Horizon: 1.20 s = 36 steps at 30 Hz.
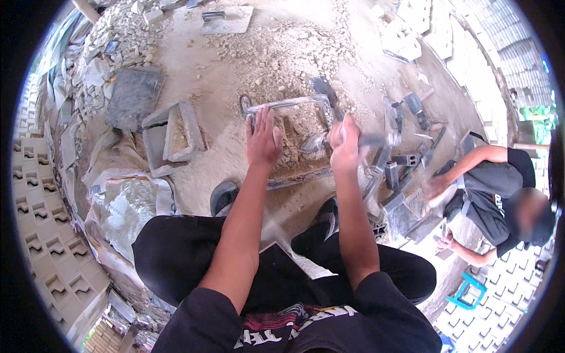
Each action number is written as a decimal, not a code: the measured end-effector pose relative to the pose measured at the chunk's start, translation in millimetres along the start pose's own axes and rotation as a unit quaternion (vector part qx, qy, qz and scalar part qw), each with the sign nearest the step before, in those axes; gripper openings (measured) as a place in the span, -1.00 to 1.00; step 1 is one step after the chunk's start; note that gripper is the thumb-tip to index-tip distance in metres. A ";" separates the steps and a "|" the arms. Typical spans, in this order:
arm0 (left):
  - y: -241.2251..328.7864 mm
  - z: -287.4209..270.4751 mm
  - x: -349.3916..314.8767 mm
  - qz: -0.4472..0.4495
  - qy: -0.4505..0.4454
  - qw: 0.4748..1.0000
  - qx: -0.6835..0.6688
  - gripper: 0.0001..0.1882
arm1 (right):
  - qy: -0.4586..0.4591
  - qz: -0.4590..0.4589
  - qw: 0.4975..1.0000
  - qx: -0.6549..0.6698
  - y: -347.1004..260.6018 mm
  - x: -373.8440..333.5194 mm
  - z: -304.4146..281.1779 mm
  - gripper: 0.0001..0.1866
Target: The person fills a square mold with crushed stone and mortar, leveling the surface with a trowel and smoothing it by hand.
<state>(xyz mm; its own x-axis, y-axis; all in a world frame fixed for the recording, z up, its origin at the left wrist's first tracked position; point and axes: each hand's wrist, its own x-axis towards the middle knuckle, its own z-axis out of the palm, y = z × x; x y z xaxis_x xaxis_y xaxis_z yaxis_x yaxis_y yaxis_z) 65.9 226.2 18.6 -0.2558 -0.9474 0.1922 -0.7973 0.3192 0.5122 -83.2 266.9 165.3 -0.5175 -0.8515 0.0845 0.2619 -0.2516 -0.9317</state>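
1. Dusty ground (226,129), strewn with pale rubble (282,50), spreads ahead; pale patterned blocks (44,206), too many to count, line the left side, and more appear at lower right.
2. One rectangular mould frame (297,102) lies on the ground directly before the person, with brown, crumbly material (289,138) inside it.
3. One left hand (264,143): palm down, fingers extended, laid over the frame's left end and grasping nothing; whether the whole palm touches cannot be told.
4. One right hand (346,144): closed round the handle of one trowel (316,142), whose blade points left over the material. Hand and handle are blurred.
5. One dark tool (324,89), its kind unclear, is at the frame's far right corner.
6. Two shoes (224,197) flank the near side; the right hand and forearm hide part of the frame's right side.
7. To the left: one broken grey block (154,154), one dark square board (135,97) beyond it, and one opened bag (126,203) of whitish powder nearer.
8. To the right, a jumble of metal pieces (400,167) fills the space towards one co-worker (491,197), whose two hands are both visible; one blue stool (468,291) stands nearby.
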 end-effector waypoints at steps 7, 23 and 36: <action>-10.5 1.2 5.8 0.003 0.056 0.985 -0.161 -0.44 | -0.289 0.039 0.940 -0.178 -12.3 7.7 17.0 -0.62; -2.5 -2.2 1.9 0.000 0.028 0.997 -0.077 -0.44 | -0.075 -0.007 0.997 -0.035 45.5 59.7 56.0 -0.64; 2.0 -1.6 3.6 -0.004 0.012 0.999 -0.044 -0.39 | 0.097 -0.062 0.984 -0.134 41.2 89.7 56.4 -0.42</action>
<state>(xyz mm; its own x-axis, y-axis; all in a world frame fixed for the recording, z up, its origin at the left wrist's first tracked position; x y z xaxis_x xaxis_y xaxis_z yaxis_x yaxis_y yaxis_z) 64.3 223.5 21.7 -0.2344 -0.9497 0.2076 -0.7484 0.3126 0.5850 -72.9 154.2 154.4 -0.6848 -0.7110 0.1594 -0.0238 -0.1968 -0.9802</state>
